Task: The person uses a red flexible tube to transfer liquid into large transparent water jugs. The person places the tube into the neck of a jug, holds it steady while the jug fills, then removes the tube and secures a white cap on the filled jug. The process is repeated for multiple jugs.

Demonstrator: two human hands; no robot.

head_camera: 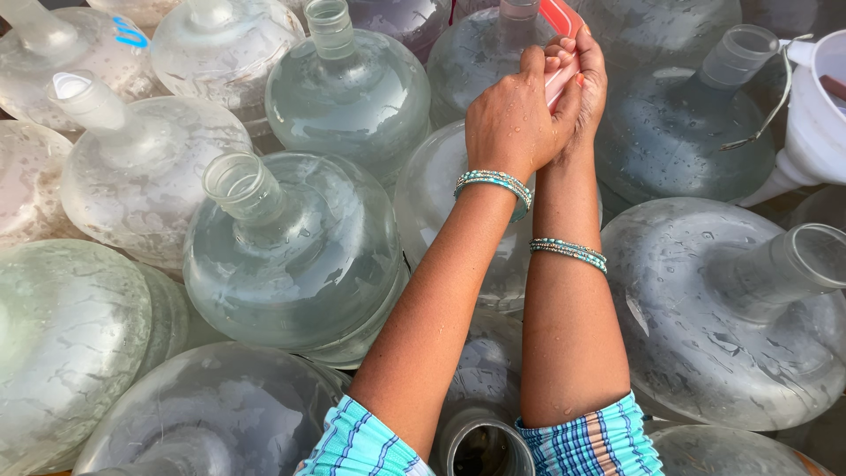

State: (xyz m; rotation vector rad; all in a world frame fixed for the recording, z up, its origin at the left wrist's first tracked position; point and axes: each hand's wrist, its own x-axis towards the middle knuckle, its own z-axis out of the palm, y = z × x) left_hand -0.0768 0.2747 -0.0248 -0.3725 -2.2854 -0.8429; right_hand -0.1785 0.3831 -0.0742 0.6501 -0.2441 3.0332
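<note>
Both my hands are raised together over the neck of a large clear water jug [467, 62] at the back. My left hand [511, 119] and my right hand [589, 84] are clasped around a pink-red plastic object [564, 16], most of which is hidden by my fingers. Each wrist wears beaded turquoise bracelets. My sleeves are striped turquoise. What the object is I cannot tell.
Several big clear water jugs with open necks crowd the whole view, among them one at centre left [295, 256] and one lying at the right [723, 308]. A white funnel [815, 123] with a thin wire sits at the right edge.
</note>
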